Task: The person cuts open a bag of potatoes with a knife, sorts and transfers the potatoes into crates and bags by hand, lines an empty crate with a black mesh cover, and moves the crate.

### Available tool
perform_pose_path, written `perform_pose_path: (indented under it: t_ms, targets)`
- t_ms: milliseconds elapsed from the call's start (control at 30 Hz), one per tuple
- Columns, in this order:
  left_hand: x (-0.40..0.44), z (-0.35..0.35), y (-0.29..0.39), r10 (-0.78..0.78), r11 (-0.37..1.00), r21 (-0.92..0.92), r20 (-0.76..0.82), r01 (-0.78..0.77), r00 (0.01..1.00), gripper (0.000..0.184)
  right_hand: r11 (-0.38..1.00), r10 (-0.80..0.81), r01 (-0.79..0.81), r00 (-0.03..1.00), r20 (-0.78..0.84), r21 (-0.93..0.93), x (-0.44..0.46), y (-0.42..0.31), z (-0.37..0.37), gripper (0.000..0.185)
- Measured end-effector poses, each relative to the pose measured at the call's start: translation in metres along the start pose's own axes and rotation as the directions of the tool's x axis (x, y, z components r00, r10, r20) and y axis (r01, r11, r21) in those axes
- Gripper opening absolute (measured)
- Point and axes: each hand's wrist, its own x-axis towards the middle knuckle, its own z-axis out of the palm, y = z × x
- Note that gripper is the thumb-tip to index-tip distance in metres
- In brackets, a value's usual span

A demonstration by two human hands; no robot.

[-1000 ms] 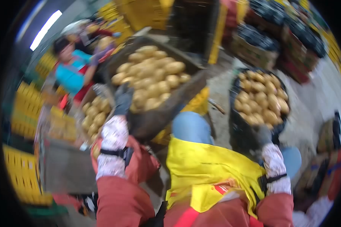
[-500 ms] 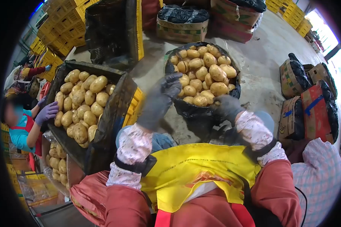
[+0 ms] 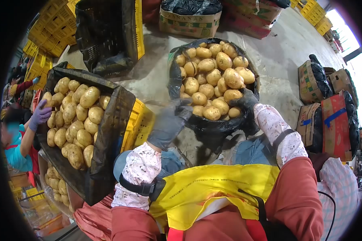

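Potatoes fill a box lined with black plastic (image 3: 173, 82) in front of me. My right hand (image 3: 246, 103), in a dark grey glove, touches the potatoes (image 3: 232, 95) at the box's near right edge; its fingertips are partly hidden there. Beside the near left edge is my left hand (image 3: 168, 122), also gloved and blurred, its fingers apart with nothing seen in them. To the left, a crate lined with black plastic (image 3: 112, 116) holds more potatoes (image 3: 77, 120). At its far side a co-worker's purple-gloved hand (image 3: 41, 114) holds a potato (image 3: 47, 99).
Under the left crate is a yellow crate (image 3: 140, 122). Behind stand a black-lined crate (image 3: 104, 36) and a banana carton (image 3: 189, 23). Cardboard boxes (image 3: 337, 124) stand at the right. More potatoes (image 3: 57, 182) lie in a container at the lower left.
The view has swung from the left crate toward the box in front. My left hand has left the crate's potatoes and come beside the box. The co-worker's hand now has a potato.
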Motion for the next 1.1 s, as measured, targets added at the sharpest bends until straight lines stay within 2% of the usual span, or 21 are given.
perform_pose_path:
  t_ms: [167, 267, 333, 367, 400, 433, 467, 500, 533, 567, 600, 633, 667, 700, 767, 800, 833, 933, 1000, 1033, 1100]
  targets:
    - [0.004, 0.011, -0.001, -0.004, 1.000, 0.020, 0.073, 0.003, 0.997, 0.030, 0.913, -0.120, 0.058, 0.985, -0.128, -0.404, -0.021, -0.031, -0.008, 0.051]
    - [0.005, 0.012, -0.020, -0.073, 0.996, -0.040, 0.120, 0.079, 0.990, 0.031, 0.896, 0.028, -0.047, 0.998, -0.048, -0.442, -0.035, -0.057, -0.009, 0.049]
    - [0.005, 0.011, -0.017, -0.091, 0.989, -0.098, 0.143, 0.106, 0.986, 0.035, 0.969, -0.081, 0.082, 0.997, 0.017, -0.234, -0.031, -0.055, -0.002, 0.049]
    - [0.003, 0.011, -0.015, -0.238, 0.914, -0.290, 0.177, 0.282, 0.955, 0.041, 0.979, -0.119, 0.123, 0.992, 0.036, -0.161, -0.029, -0.054, 0.000, 0.049]
    - [0.000, 0.011, -0.010, -0.369, 0.771, -0.462, 0.238, 0.439, 0.898, 0.050, 0.852, -0.409, 0.461, 0.882, 0.234, -0.248, -0.029, -0.057, 0.002, 0.060]
    - [-0.001, 0.013, -0.005, -0.372, 0.768, -0.465, 0.236, 0.440, 0.898, 0.050, 0.744, -0.520, 0.614, 0.780, 0.346, -0.265, -0.030, -0.059, 0.007, 0.068]
    - [0.000, 0.015, -0.001, -0.337, 0.637, -0.614, 0.323, 0.467, 0.884, 0.055, 0.614, -0.613, 0.749, 0.652, 0.446, -0.249, -0.031, -0.062, 0.011, 0.076]
    - [-0.001, 0.016, 0.004, -0.284, 0.478, -0.729, 0.400, 0.491, 0.871, 0.060, 0.666, -0.663, 0.739, 0.648, 0.375, -0.100, -0.035, -0.069, 0.016, 0.076]
    - [-0.003, 0.018, 0.009, -0.289, 0.479, -0.726, 0.400, 0.493, 0.870, 0.060, 0.685, -0.682, 0.728, 0.651, 0.334, -0.021, -0.042, -0.080, 0.013, 0.076]
    - [-0.006, 0.019, 0.015, -0.179, 0.569, -0.745, 0.301, 0.348, 0.937, 0.062, 0.694, -0.700, 0.718, 0.652, 0.292, 0.060, -0.049, -0.091, 0.011, 0.077]
    - [-0.008, 0.019, 0.015, -0.118, 0.608, -0.746, 0.255, 0.273, 0.960, 0.063, 0.889, -0.457, 0.419, 0.833, 0.311, 0.186, -0.063, -0.112, -0.003, 0.068]
    - [-0.010, 0.020, 0.016, -0.056, 0.640, -0.743, 0.208, 0.195, 0.977, 0.064, 0.939, -0.318, 0.243, 0.884, 0.344, 0.243, -0.063, -0.111, -0.005, 0.064]
    - [-0.010, 0.021, 0.010, -0.112, 0.545, -0.804, 0.211, 0.238, 0.971, 0.064, 0.954, -0.171, 0.060, 0.914, 0.368, 0.293, -0.063, -0.110, -0.008, 0.059]
    - [-0.009, 0.021, 0.003, -0.165, 0.442, -0.855, 0.219, 0.270, 0.962, 0.063, 0.957, -0.248, 0.283, 0.917, 0.311, -0.070, -0.050, -0.087, -0.002, 0.057]
    - [-0.007, 0.017, -0.022, -0.166, 0.483, -0.829, 0.229, 0.281, 0.959, 0.063, 0.789, -0.339, 0.434, 0.898, 0.282, -0.434, -0.037, -0.061, 0.013, 0.054]
    - [-0.007, 0.017, -0.026, -0.169, 0.501, -0.816, 0.234, 0.288, 0.957, 0.063, 0.699, -0.429, 0.511, 0.859, 0.280, -0.499, -0.040, -0.051, 0.023, 0.052]
    - [-0.006, 0.017, -0.029, -0.173, 0.519, -0.803, 0.239, 0.295, 0.956, 0.062, 0.596, -0.513, 0.575, 0.809, 0.285, -0.560, -0.046, -0.047, 0.030, 0.050]
    - [-0.002, 0.014, -0.018, -0.245, 0.424, -0.834, 0.268, 0.352, 0.932, 0.058, 0.583, -0.510, 0.573, 0.810, 0.290, -0.576, -0.042, -0.043, 0.051, 0.053]
    - [-0.002, 0.013, -0.005, -0.263, 0.183, -0.868, 0.409, 0.461, 0.874, 0.054, 0.633, -0.471, 0.527, 0.843, 0.258, -0.567, -0.040, -0.046, 0.058, 0.057]
    - [-0.003, 0.013, -0.005, -0.262, 0.191, -0.869, 0.403, 0.456, 0.877, 0.054, 0.631, -0.479, 0.532, 0.840, 0.256, -0.564, -0.040, -0.048, 0.058, 0.057]
    - [-0.009, 0.015, -0.009, -0.128, 0.467, -0.833, 0.269, 0.297, 0.955, 0.052, 0.632, -0.570, 0.575, 0.799, 0.190, -0.519, -0.041, -0.047, 0.055, 0.052]
